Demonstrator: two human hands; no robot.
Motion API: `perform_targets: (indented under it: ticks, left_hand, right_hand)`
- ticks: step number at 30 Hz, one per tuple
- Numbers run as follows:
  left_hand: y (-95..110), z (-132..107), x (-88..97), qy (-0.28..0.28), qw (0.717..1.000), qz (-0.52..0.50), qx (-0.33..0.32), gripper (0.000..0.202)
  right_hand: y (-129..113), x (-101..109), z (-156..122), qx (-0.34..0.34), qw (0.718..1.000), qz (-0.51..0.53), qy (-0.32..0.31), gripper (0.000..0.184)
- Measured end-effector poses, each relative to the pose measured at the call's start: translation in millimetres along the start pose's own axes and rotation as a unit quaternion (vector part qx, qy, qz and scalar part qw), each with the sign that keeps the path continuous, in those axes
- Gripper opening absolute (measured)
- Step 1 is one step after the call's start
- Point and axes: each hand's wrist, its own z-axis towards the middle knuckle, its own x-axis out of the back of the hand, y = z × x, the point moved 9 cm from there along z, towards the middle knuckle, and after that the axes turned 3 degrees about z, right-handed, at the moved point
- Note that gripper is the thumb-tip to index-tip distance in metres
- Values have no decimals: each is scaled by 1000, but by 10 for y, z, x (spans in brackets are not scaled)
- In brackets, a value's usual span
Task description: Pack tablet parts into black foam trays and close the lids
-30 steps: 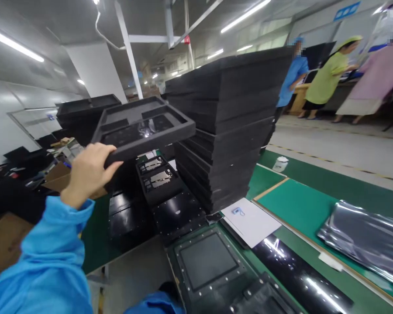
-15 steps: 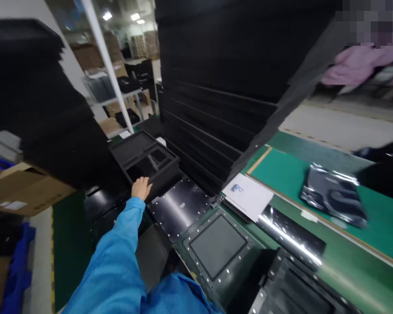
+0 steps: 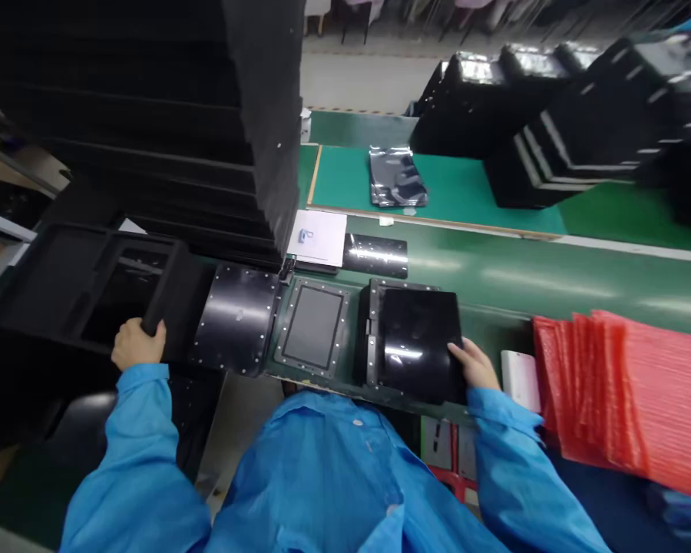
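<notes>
My left hand [image 3: 137,344] grips the near edge of a black foam tray [image 3: 69,284] that rests at the left on top of other trays. Over at the right, my right hand [image 3: 474,364] lies on the near right corner of a glossy black panel [image 3: 418,346] sitting on the green belt; its fingers curl over the panel's edge. Between the two hands lie a dark framed panel [image 3: 314,326] and a black metal plate [image 3: 237,316] with rivets around its border.
A tall stack of black foam trays [image 3: 166,115] rises at the back left. A white sheet [image 3: 318,236] lies beside it. Red bubble bags [image 3: 622,392] are piled at the right. Silver bags [image 3: 396,177] and black tray stacks [image 3: 576,123] sit on the far green table.
My left hand has lowered the foam tray from head height onto the pile at the left. The view has swung right and down; my right hand has come into view on the glossy panel.
</notes>
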Motion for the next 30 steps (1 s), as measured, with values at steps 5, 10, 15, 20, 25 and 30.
perform_targets:
  ticks: [5, 10, 15, 20, 25, 30]
  left_hand:
    - [245, -408, 278, 57, 998, -20, -9, 63]
    - [967, -1181, 248, 48, 970, -177, -159, 45]
    - [2328, -2189, -490, -220, 845, -346, -343, 52]
    - [3378, -3136, -1165, -449, 700, -415, -369, 89]
    - [3414, -3484, -1354, -478, 683, -466, -295, 86]
    - [3532, -3331, -1285, -455, 724, -449, -260, 87]
  right_hand:
    - [350, -332, 106, -41, 993, 106, -31, 58]
    - [174, -309, 82, 50, 998, -35, 9, 57]
    - [169, -173, -121, 78, 961, -256, 64, 53]
    - [766, -30, -678, -6, 987, -112, 115, 66]
    - [1218, -84, -1047, -79, 991, 54, 95, 80]
    - [1130, -150, -621, -45, 993, 104, -34, 84]
